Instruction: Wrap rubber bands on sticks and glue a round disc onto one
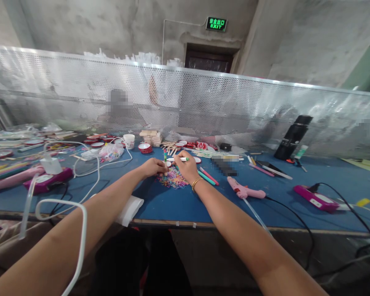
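Note:
My left hand (154,167) is closed, pinching a thin upright stick (165,155) marked with green and red near its top. A white marker (180,159) with a green end is gripped in my right hand (186,166), its other end pointing left toward the stick. Under both hands lies a loose pile of colourful rubber bands (174,181). Teal and pink-red pens (209,176) rest just right of my right hand. Close behind the hands is a small white, red-rimmed lid (196,160).
A pink glue gun (245,191) with its cord lies to the right, near a purple power strip (316,199). Another purple power strip (49,181) and a white cable (83,230) are at the left. A paper cup (128,141) and a black bottle (292,137) stand farther back.

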A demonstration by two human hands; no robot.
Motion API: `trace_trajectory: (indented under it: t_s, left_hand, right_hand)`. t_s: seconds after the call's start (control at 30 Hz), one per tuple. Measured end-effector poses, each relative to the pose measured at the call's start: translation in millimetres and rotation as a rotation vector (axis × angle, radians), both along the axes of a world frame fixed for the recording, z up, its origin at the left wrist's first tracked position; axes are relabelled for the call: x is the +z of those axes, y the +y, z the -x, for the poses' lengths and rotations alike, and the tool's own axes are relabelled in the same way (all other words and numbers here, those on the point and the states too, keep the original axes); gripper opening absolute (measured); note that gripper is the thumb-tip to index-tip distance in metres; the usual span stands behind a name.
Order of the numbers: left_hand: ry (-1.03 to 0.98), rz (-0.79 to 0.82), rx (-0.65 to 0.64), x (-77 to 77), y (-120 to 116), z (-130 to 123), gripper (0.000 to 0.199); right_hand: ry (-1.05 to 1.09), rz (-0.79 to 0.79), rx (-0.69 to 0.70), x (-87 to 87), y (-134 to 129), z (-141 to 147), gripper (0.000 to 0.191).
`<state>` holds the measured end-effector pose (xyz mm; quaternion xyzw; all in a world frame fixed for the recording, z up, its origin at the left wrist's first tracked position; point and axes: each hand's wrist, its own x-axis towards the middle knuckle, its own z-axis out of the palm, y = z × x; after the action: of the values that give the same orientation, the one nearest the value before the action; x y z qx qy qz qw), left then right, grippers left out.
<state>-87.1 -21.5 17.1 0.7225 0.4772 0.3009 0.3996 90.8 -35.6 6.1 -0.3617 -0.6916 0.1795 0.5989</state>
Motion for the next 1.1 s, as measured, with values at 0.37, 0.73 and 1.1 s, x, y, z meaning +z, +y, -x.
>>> trace_trajectory:
  t_s: [0.37, 0.73, 1.1]
  left_hand:
    - [-0.003, -0.009, -0.003, -1.0, 1.2, 0.7, 0.022]
    - [-0.013, 0.001, -0.012, -0.9, 0.9, 1.1, 0.024]
    - [-0.009, 0.009, -0.019, -0.7, 0.2, 0.4, 0.025]
  right_hand:
    - [0.004, 0.012, 0.015, 2.9, -2.8, -0.1, 0.022]
    - [0.001, 0.018, 0.011, 2.6, -2.8, 1.2, 0.023]
    - [0.032, 0.026, 0.023, 1.4, -2.6, 1.9, 0.024]
